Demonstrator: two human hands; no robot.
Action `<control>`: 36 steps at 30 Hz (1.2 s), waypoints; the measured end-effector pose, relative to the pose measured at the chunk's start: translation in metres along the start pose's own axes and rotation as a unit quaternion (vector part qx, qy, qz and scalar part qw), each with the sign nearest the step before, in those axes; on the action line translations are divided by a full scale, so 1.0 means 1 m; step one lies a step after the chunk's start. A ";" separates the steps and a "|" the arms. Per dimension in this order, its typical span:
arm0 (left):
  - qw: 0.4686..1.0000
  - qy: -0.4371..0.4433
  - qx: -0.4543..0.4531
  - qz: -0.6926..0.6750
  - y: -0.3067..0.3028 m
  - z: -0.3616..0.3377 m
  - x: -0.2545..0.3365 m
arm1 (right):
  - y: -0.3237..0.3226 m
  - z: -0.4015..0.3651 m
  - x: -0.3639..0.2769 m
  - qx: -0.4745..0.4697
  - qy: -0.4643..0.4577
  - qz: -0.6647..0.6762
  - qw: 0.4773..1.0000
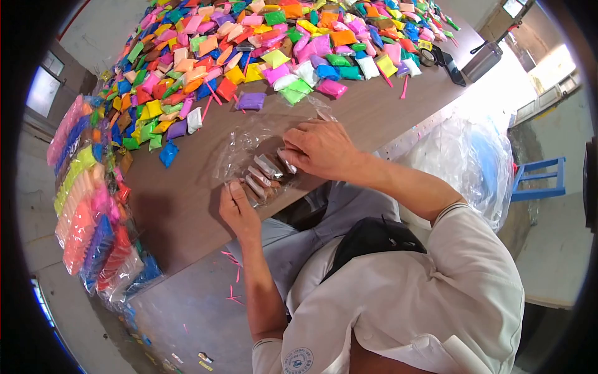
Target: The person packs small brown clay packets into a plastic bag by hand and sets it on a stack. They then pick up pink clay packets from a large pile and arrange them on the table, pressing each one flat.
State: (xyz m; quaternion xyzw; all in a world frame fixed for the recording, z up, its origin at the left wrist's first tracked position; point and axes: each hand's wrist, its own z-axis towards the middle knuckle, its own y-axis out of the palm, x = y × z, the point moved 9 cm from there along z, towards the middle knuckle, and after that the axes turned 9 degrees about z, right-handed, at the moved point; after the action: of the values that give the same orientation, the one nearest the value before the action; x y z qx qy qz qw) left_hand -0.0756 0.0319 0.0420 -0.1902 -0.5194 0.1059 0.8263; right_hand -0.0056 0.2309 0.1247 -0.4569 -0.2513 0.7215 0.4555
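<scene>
Near the table's front edge lies a clear plastic bag (233, 146) with a row of several small brown and white packets (265, 171) in it. My left hand (239, 209) is closed on the bag's near left end, thumb on top beside the packets. At the other end of the row, my right hand (321, 148) has its fingers bent together around the last packet and the bag's edge. The fingertips of my right hand are partly hidden.
A large heap of colourful packets (274, 59) covers the table's far side. Clear bags of sorted packets (93, 212) hang at the left edge. A phone (450, 67), a metal bottle (483, 61), a big plastic bag (461, 162) and a blue stool (539, 177) are at the right.
</scene>
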 end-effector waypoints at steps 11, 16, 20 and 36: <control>0.999 -0.018 0.002 -0.028 0.000 -0.001 0.000 | 0.005 0.019 0.020 -0.121 0.024 0.042 0.991; 1.000 -0.008 -0.002 -0.011 -0.002 0.000 0.004 | 0.013 0.016 0.019 -0.142 0.005 0.036 0.989; 1.000 -0.003 0.004 -0.019 -0.002 0.000 0.004 | 0.019 0.014 0.019 -0.164 -0.015 0.017 0.986; 1.000 -0.013 0.012 -0.011 -0.004 0.001 -0.004 | 0.045 0.008 0.011 -0.186 -0.125 -0.054 0.973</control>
State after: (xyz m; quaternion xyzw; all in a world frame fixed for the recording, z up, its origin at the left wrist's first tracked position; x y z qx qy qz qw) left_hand -0.0785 0.0272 0.0411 -0.1735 -0.5309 0.1058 0.8227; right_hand -0.0335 0.2207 0.0880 -0.4256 -0.4604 0.6878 0.3658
